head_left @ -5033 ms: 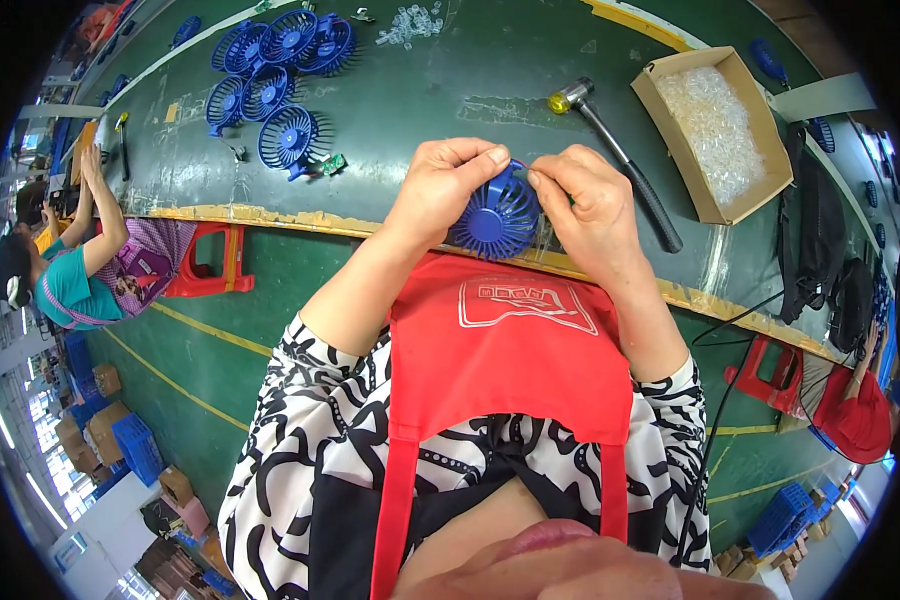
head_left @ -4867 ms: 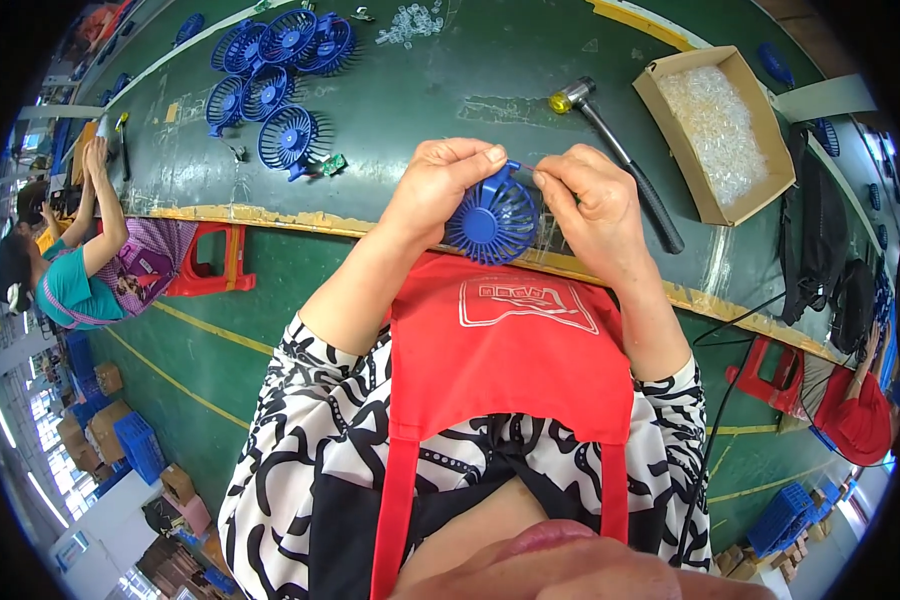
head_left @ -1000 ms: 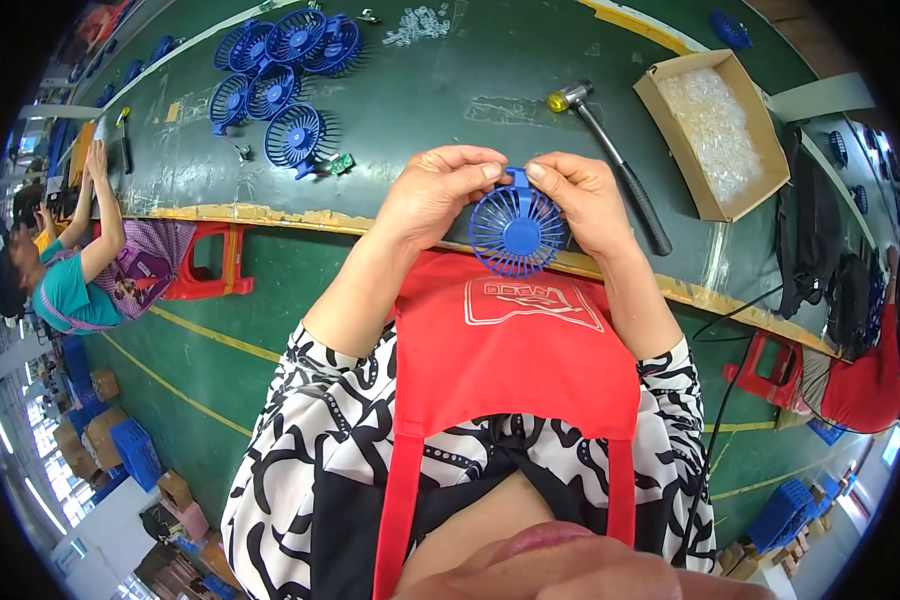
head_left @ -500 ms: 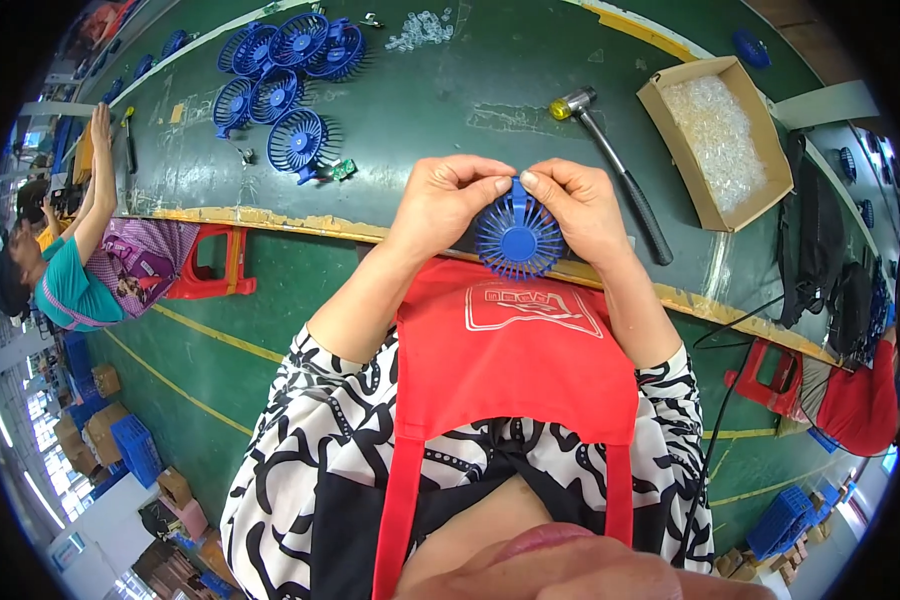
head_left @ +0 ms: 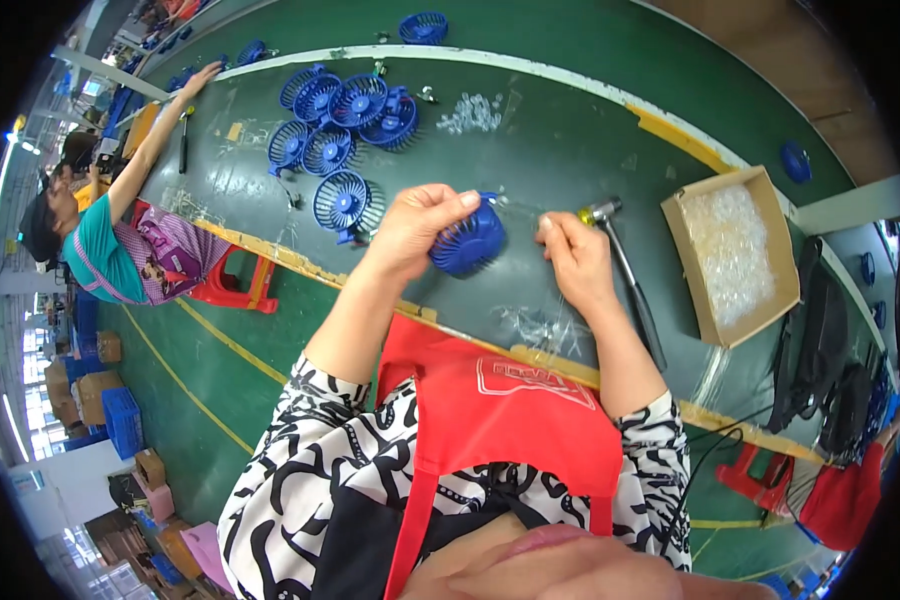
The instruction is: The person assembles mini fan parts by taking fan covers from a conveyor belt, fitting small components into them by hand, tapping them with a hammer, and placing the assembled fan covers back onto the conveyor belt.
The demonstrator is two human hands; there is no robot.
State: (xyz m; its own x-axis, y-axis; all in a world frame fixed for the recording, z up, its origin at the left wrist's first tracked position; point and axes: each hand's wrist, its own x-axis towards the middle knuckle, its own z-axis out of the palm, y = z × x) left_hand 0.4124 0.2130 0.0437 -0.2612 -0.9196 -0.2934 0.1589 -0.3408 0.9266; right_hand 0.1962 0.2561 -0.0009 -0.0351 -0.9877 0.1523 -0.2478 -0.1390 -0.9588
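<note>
My left hand [head_left: 410, 232] grips a round blue fan cage [head_left: 472, 240] by its upper edge, thumb on top, above the near part of the table. The cage is tilted, its solid back toward me, and a small part shows at its top. My right hand [head_left: 578, 262] is apart from it, to the right, with thumb and fingertips drawn together; whatever they may hold is hidden. Just beyond that hand lies a hammer [head_left: 630, 290] with a yellow-and-metal head and black handle. Several more blue fan cages [head_left: 342, 200] lie at the left.
An open cardboard box [head_left: 692, 270] of clear plastic pieces stands at the right. A small heap of clear pieces [head_left: 470, 113] lies at the back. Black bags [head_left: 808, 340] rest at the far right. A co-worker [head_left: 100, 240] sits at the left, arm stretched over the table.
Both hands held the fan cage together; now my right hand has let go and moved right. My left hand has turned the cage, showing its back. The view has shifted.
</note>
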